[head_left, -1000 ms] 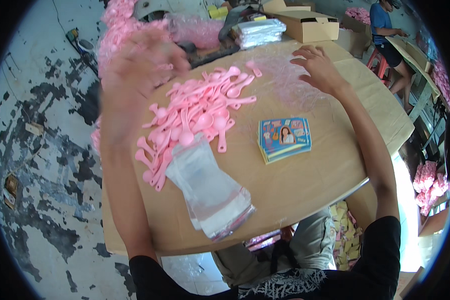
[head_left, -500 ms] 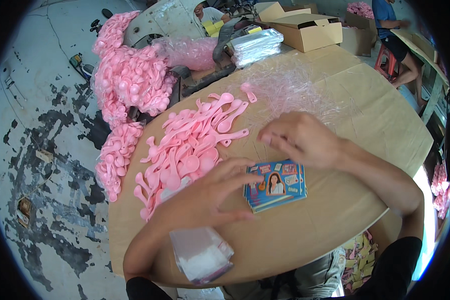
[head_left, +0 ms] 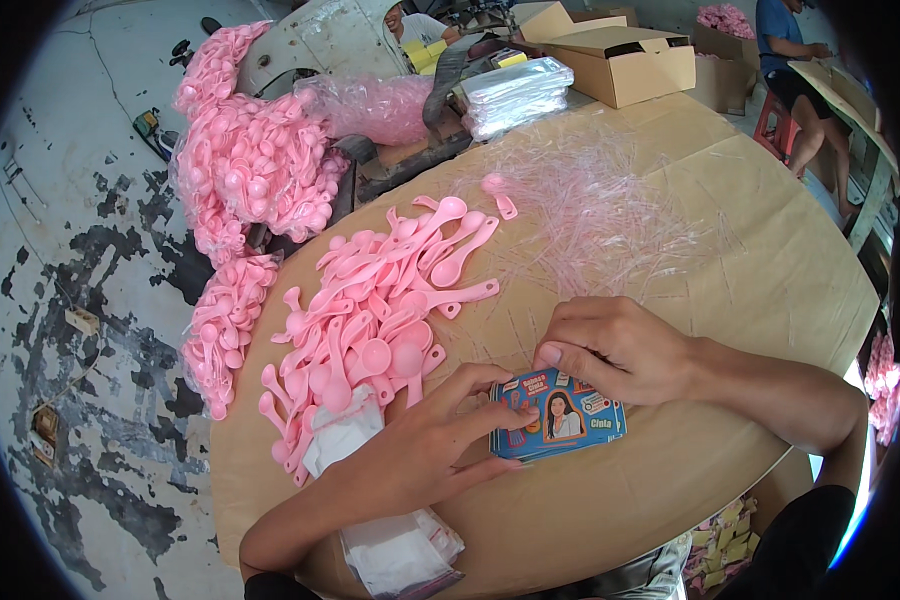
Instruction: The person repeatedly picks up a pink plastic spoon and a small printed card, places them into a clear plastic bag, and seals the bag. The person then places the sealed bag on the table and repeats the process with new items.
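A small stack of blue printed cards [head_left: 562, 425] lies on the table in front of me, with a picture of a person on the top one. My left hand [head_left: 460, 425] grips the stack's left end, its fingers along the upper and lower edges and one fingertip on the top card. Over the upper right corner of the stack, my right hand [head_left: 615, 350] is closed, thumb pressed to curled fingers; whatever it may hold is hidden. A heap of pink plastic spoons [head_left: 375, 320] spreads left of the cards. Clear plastic sleeves [head_left: 405, 555] lie beneath my left forearm.
Thin clear plastic strips [head_left: 610, 220] are scattered across the far part of the brown-covered table [head_left: 770, 240]. Bags of pink spoons [head_left: 255, 170] hang at the table's left. Packed clear film [head_left: 515, 95] and a cardboard box [head_left: 625, 65] stand behind. Another person [head_left: 795, 70] sits at far right.
My right hand has come down and nearer, from above the strips to the stack's upper right corner. My left hand has closed in on the stack's left end.
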`<state>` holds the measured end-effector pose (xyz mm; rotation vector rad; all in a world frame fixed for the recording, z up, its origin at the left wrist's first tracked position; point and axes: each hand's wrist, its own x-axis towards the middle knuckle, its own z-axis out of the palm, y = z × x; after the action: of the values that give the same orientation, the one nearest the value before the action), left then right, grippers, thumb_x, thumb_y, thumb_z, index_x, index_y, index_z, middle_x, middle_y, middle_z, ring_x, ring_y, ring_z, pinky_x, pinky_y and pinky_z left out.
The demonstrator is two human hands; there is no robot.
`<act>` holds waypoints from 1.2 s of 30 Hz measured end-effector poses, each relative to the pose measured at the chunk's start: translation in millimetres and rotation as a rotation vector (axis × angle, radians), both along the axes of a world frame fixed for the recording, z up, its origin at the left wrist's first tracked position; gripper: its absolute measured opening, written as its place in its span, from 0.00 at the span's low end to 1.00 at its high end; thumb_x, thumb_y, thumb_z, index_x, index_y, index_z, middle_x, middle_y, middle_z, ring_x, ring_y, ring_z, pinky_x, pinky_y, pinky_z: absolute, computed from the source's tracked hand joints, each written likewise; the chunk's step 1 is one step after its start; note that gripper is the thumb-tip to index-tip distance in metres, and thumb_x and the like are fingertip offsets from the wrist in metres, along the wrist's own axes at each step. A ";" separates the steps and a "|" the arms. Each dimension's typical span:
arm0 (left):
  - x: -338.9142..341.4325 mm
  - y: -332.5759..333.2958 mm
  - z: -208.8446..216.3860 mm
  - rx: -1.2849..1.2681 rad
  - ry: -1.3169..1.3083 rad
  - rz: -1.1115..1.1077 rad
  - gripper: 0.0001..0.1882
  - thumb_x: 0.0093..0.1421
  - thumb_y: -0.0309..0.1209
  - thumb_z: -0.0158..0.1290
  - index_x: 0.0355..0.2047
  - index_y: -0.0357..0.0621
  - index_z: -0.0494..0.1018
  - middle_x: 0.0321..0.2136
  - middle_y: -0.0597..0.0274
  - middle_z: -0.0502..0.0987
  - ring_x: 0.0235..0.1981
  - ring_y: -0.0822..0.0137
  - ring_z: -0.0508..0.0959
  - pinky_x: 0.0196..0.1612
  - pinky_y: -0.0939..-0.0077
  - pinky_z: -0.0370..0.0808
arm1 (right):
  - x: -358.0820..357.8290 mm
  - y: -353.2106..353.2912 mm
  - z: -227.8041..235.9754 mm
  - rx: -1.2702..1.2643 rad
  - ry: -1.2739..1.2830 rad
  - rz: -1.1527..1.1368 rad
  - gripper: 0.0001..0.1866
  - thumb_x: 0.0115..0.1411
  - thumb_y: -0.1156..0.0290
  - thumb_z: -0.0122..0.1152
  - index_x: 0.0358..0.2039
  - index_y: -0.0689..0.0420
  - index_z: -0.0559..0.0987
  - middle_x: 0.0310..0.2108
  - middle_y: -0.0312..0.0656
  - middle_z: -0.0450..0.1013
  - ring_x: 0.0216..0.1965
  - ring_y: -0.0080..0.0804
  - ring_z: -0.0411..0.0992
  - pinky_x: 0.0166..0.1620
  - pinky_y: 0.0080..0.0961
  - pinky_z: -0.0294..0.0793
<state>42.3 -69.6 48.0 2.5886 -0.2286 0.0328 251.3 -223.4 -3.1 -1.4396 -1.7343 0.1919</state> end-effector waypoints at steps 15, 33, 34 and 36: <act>-1.3 -1.8 0.2 0.057 0.014 0.033 0.22 0.53 0.32 0.67 0.49 0.47 0.76 0.53 0.51 0.67 0.56 0.54 0.71 0.54 0.63 0.77 | -0.7 -0.7 -0.1 0.009 0.046 0.021 0.08 0.64 0.72 0.53 0.34 0.64 0.78 0.29 0.49 0.72 0.31 0.49 0.74 0.36 0.41 0.73; -1.8 -2.3 -0.2 0.052 0.011 0.042 0.22 0.53 0.31 0.67 0.48 0.45 0.76 0.53 0.51 0.67 0.56 0.54 0.71 0.54 0.63 0.76 | -0.4 -0.8 1.4 -0.007 0.028 0.039 0.10 0.67 0.71 0.53 0.35 0.65 0.78 0.29 0.49 0.72 0.31 0.45 0.74 0.35 0.37 0.73; -2.0 -2.3 -0.2 0.062 0.010 0.042 0.22 0.53 0.31 0.67 0.48 0.45 0.76 0.53 0.51 0.67 0.56 0.54 0.71 0.54 0.63 0.76 | -0.4 -0.9 1.8 -0.002 0.028 0.040 0.10 0.67 0.71 0.53 0.35 0.65 0.78 0.29 0.49 0.72 0.31 0.45 0.74 0.35 0.36 0.73; -2.1 -2.2 -0.5 0.071 0.008 0.042 0.22 0.53 0.31 0.67 0.48 0.45 0.76 0.53 0.51 0.67 0.56 0.54 0.71 0.55 0.63 0.76 | -1.2 -1.6 3.2 0.002 0.026 0.043 0.10 0.67 0.71 0.53 0.35 0.65 0.78 0.29 0.49 0.72 0.31 0.45 0.74 0.35 0.36 0.73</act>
<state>40.2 -71.8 47.5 2.6632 -0.1748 0.0303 250.1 -225.0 0.1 -1.3931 -1.7449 0.2308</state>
